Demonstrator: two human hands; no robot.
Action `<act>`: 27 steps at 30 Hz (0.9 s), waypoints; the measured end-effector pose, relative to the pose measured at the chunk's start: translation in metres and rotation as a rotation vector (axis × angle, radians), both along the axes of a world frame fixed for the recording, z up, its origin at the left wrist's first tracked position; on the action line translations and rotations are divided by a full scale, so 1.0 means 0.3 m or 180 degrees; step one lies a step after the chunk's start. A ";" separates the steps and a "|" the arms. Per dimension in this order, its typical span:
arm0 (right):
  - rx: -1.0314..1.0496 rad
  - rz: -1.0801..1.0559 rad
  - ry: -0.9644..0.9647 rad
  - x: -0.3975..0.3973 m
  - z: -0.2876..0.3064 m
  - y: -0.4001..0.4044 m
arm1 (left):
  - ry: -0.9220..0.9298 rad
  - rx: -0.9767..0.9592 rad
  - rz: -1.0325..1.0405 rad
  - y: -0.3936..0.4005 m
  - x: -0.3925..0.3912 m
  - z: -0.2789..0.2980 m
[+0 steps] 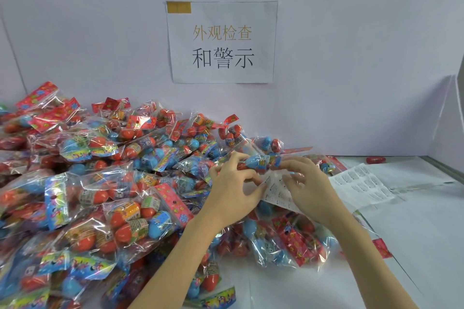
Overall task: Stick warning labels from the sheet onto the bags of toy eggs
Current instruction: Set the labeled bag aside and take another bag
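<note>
Bags of toy eggs [105, 183]: heaped left, within reach for labelling.
Left hand [233, 190]: grip curled round held bag [261, 162], steadying it.
Right hand [308, 188]: grip pinching label [276, 190] against it.
Label sheet [361, 183]: right, on table [414, 233].

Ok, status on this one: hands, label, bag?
Left hand and right hand both pinching a warning label against the held bag. Label sheet lies right. Nothing blocking.

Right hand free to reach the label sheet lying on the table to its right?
Probably not right away. The right hand is pinching a label against the held bag. The path to the label sheet looks open; nothing lies on it.
</note>
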State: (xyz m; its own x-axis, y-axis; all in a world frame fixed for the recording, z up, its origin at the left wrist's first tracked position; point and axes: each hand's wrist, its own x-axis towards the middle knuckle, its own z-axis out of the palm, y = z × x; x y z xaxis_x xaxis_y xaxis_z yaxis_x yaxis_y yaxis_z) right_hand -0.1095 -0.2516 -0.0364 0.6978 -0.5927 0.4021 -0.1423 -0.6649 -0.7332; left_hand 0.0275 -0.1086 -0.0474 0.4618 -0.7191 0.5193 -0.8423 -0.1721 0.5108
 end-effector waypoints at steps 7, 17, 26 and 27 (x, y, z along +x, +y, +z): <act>-0.0731 0.0119 0.0015 0.008 -0.016 0.001 | 0.0209 -0.0096 0.0038 -0.008 0.018 -0.005; -0.0504 0.0008 -0.0169 0.015 -0.021 0.007 | -0.0264 -0.0107 0.0025 -0.004 0.027 -0.017; -0.0311 0.0157 -0.0437 0.003 0.003 0.024 | 0.0142 -0.0005 0.0082 -0.006 0.041 -0.012; -0.0258 0.0163 -0.0433 0.002 0.006 0.025 | 0.0157 0.0011 0.0083 -0.007 0.040 -0.011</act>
State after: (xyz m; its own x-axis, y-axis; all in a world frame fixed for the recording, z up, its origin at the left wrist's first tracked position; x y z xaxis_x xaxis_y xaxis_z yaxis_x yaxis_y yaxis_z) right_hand -0.1088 -0.2441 -0.0346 0.6621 -0.5197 0.5400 -0.0097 -0.7264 -0.6872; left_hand 0.0394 -0.1106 -0.0507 0.5054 -0.7081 0.4930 -0.8114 -0.1957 0.5508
